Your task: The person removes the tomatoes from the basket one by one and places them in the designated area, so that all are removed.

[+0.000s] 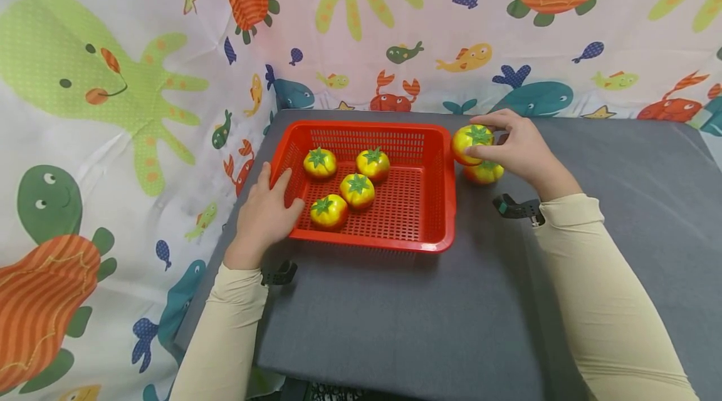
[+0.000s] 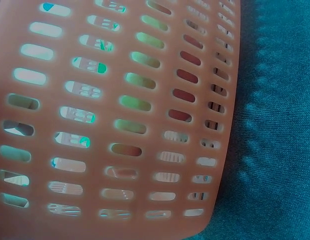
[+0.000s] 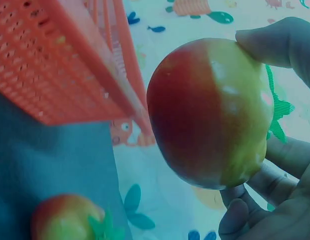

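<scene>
In the head view my right hand (image 1: 521, 147) pinches a yellow-and-red toy tomato (image 1: 465, 141) with a green leafy top, just outside the right rim of a red plastic basket (image 1: 437, 240). The right wrist view shows thumb and fingers at opposite sides of this tomato (image 3: 209, 115), which is up off the table. Below it, a second tomato (image 1: 485, 173) lies on the table. Inside the basket, several similar tomatoes (image 1: 358, 191) sit toward the left. My left hand (image 1: 265, 216) rests at the basket's left rim, its fingers mostly straight and spread.
A grey cloth-covered table (image 1: 372, 313) carries the basket. Behind and to the left hangs a white curtain (image 1: 350, 62) printed with sea animals. The basket's slotted side wall (image 2: 105, 115) fills most of the left wrist view.
</scene>
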A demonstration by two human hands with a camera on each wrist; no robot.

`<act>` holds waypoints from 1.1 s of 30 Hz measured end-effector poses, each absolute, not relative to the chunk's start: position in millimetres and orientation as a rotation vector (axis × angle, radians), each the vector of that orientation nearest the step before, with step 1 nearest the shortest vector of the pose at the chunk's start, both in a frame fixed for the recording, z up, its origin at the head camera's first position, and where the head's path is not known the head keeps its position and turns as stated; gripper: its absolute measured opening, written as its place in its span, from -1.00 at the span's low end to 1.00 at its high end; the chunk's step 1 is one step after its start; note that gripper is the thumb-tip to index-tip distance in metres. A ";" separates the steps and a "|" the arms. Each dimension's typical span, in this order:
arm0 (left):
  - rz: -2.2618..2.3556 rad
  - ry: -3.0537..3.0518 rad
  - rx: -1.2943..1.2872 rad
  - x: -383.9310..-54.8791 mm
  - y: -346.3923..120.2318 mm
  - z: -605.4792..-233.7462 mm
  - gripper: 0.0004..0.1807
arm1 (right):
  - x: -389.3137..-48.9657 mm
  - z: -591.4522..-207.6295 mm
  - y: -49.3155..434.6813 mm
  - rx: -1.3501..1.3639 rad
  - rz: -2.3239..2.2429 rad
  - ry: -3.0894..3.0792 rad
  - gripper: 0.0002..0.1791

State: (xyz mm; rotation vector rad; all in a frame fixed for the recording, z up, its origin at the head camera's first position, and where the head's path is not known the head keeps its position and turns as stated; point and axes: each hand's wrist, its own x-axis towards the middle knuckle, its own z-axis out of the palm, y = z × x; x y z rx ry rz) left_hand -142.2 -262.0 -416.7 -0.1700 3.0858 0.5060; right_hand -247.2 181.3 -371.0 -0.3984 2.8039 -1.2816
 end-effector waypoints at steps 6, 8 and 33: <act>0.507 3.085 -0.179 -141.7 -261.1 -416.7 -0.17 | -247.5 -378.6 200.6 -0.364 -1.276 2.845 -0.35; 0.508 3.082 -0.182 -141.6 -261.5 -417.4 -0.17 | -247.2 -381.7 205.8 -0.345 -1.269 2.856 -0.34; 0.503 3.081 -0.168 -141.4 -261.0 -415.6 -0.17 | -243.6 -412.9 261.5 -0.075 -1.228 2.848 -0.22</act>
